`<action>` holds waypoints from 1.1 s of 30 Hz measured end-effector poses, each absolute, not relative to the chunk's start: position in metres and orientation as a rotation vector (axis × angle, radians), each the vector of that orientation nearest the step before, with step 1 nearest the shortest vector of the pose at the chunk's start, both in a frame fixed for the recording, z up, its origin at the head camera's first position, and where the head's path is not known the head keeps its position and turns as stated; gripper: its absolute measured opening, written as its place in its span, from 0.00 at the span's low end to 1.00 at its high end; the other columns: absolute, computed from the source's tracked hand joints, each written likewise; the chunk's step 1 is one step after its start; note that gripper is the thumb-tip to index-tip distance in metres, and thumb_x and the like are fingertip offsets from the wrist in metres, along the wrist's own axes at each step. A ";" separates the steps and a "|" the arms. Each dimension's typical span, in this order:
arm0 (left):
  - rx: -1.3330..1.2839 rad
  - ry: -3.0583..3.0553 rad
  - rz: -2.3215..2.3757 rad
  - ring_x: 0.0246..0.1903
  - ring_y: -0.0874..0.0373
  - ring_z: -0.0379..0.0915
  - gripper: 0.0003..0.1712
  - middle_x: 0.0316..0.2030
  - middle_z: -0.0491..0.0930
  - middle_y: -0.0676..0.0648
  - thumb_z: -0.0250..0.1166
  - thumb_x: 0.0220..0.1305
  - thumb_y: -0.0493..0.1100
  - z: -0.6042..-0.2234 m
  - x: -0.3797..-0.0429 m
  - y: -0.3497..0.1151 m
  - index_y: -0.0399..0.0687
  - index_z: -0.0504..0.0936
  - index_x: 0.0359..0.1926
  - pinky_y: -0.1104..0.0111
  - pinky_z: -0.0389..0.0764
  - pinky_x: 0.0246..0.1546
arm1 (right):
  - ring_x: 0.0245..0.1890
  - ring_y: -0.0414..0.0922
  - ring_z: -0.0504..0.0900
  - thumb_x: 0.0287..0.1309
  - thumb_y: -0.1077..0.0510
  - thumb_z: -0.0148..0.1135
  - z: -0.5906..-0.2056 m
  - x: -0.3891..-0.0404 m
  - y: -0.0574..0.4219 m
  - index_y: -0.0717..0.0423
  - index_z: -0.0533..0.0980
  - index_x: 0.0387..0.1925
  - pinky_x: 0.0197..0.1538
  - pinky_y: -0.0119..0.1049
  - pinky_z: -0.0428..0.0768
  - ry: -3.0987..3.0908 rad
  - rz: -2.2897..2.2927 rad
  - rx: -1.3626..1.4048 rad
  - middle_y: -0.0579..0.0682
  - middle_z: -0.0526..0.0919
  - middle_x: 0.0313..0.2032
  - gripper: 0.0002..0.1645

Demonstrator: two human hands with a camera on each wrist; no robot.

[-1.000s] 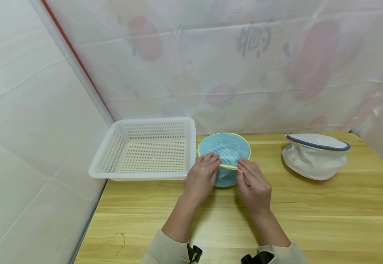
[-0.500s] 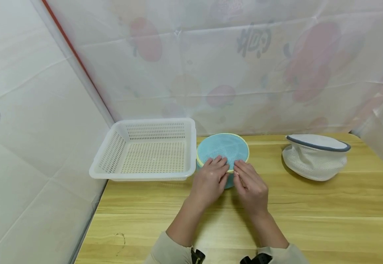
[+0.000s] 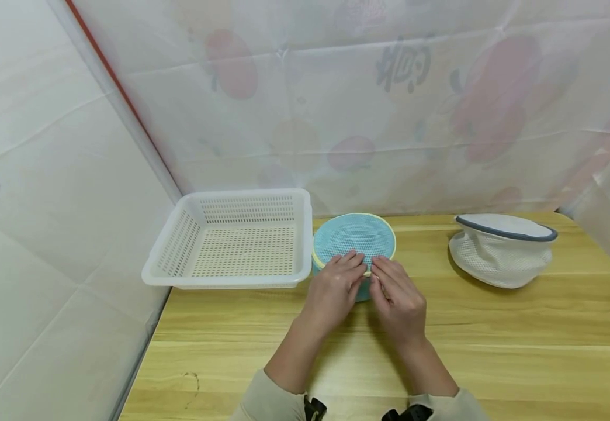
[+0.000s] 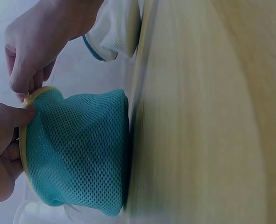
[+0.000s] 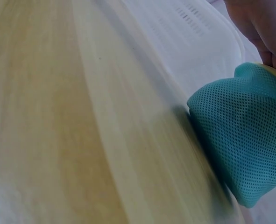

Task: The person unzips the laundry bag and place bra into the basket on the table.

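A blue mesh laundry bag (image 3: 356, 233) with yellow piping stands on the wooden table, its round top facing up. My left hand (image 3: 335, 287) grips the near edge of that top, fingers over the mesh and thumb below the rim. Right beside it, my right hand (image 3: 399, 299) pinches the same yellow edge (image 4: 24, 140) with thumb and fingertips. Seen from the left wrist, the bag's mesh side (image 4: 81, 144) looks slightly creased, and the two hands are close together at the rim. In the right wrist view, the bag (image 5: 245, 126) bulges outward below a hand.
To the left of the bag is a white plastic basket (image 3: 305, 257) with slotted walls. A white mesh bag (image 3: 502, 257) with a grey-blue rim sits at the right on the table (image 3: 494, 362). Printed sheeting (image 3: 300, 105) hangs behind.
My left hand has slid right along the rim, up close to my right hand. The right hand and the bag's top have shifted slightly left. Little differs over the last half second.
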State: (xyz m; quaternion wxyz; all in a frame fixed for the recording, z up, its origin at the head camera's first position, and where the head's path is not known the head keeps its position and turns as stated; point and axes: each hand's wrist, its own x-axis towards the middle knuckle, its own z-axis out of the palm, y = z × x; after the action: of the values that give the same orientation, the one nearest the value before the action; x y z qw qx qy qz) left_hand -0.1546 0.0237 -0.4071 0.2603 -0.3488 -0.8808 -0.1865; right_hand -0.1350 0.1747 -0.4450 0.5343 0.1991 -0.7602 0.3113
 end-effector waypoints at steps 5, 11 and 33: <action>-0.945 -2.371 -0.563 0.60 0.59 0.75 0.14 0.56 0.82 0.50 0.68 0.64 0.41 -0.408 -0.157 0.021 0.47 0.87 0.50 0.65 0.73 0.64 | 0.43 0.57 0.87 0.60 0.64 0.60 -0.444 -0.136 0.176 0.70 0.85 0.38 0.60 0.45 0.79 -1.785 0.731 0.451 0.61 0.88 0.41 0.12; -0.945 -2.347 -0.650 0.59 0.55 0.77 0.13 0.54 0.83 0.48 0.68 0.63 0.40 -0.409 -0.162 0.018 0.45 0.87 0.49 0.61 0.74 0.63 | 0.40 0.59 0.87 0.60 0.64 0.61 -0.443 -0.137 0.177 0.70 0.85 0.36 0.60 0.44 0.79 -1.755 0.719 0.436 0.61 0.88 0.39 0.12; -0.832 -2.362 -0.636 0.60 0.54 0.76 0.13 0.54 0.83 0.49 0.69 0.62 0.39 -0.406 -0.163 0.014 0.46 0.87 0.49 0.60 0.74 0.64 | 0.40 0.61 0.87 0.57 0.65 0.62 -0.442 -0.138 0.180 0.69 0.86 0.36 0.63 0.41 0.76 -1.755 0.754 0.416 0.61 0.88 0.40 0.11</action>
State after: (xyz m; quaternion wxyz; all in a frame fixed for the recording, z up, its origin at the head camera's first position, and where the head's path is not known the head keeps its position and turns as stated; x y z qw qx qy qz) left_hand -0.1632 0.0143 -0.4061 0.2752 -0.3096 -0.8789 -0.2366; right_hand -0.1380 0.1798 -0.4416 0.5592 0.1765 -0.7442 0.3199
